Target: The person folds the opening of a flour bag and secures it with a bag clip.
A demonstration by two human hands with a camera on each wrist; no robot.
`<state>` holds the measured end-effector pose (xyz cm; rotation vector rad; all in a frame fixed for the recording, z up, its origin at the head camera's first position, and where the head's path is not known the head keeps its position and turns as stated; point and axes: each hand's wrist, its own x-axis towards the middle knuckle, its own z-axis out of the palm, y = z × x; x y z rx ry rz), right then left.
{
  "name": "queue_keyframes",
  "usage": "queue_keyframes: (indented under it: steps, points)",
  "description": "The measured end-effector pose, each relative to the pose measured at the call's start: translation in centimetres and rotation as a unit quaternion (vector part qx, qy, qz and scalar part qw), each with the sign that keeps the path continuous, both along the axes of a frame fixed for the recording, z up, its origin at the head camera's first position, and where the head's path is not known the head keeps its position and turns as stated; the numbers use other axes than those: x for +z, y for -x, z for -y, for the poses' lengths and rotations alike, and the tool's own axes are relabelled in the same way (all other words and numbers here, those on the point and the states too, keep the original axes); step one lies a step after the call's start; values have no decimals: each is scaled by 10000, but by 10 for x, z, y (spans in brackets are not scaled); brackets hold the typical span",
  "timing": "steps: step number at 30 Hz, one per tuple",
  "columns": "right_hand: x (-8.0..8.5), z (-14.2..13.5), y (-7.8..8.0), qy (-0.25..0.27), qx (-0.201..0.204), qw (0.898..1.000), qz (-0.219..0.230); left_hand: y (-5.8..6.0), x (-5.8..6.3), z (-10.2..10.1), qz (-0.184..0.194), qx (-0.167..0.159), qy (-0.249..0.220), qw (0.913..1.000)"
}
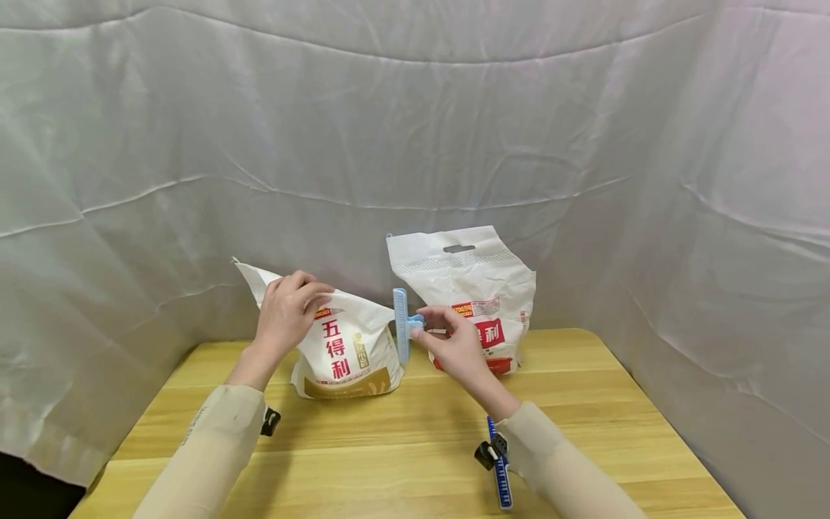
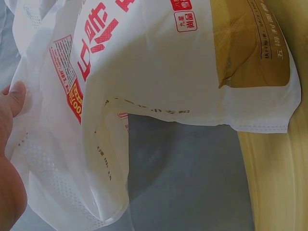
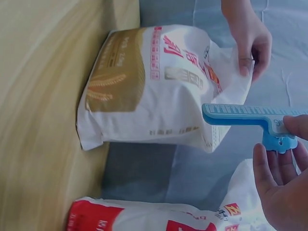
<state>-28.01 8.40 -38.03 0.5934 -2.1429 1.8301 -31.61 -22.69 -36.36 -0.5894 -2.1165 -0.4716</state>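
Observation:
On the left stands a white flour bag (image 1: 350,339) with red lettering and a gold-brown base. My left hand (image 1: 288,306) pinches its folded-over top between thumb and fingers, as the right wrist view shows beside the bag's upper edge (image 3: 244,82). Between my right thumb and fingers is a light blue bag clip (image 1: 401,326), its long bar upright in the head view, close to the right end of that fold. My right hand (image 1: 457,346) grips the clip's handle end. Whether the clip's bar touches the bag I cannot tell.
Behind my right hand a second white flour bag (image 1: 467,270) with a red base and a handle slot stands upright. A dark blue clip (image 1: 503,483) lies on the wooden table (image 1: 363,454), partly under my right wrist. Grey cloth (image 1: 415,130) hangs around the table.

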Motion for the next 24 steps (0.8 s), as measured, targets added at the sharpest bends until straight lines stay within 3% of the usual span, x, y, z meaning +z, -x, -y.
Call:
queue_keyframes:
  steps: [11, 24]
  points:
    - [17, 4, 21, -178, -183, 9997, -48, 1, 0, 0, 6, -3, -12, 10000]
    - [37, 14, 42, -854, -219, 9950, -460, -1, 1, -2, 95, 6, -23, 10000]
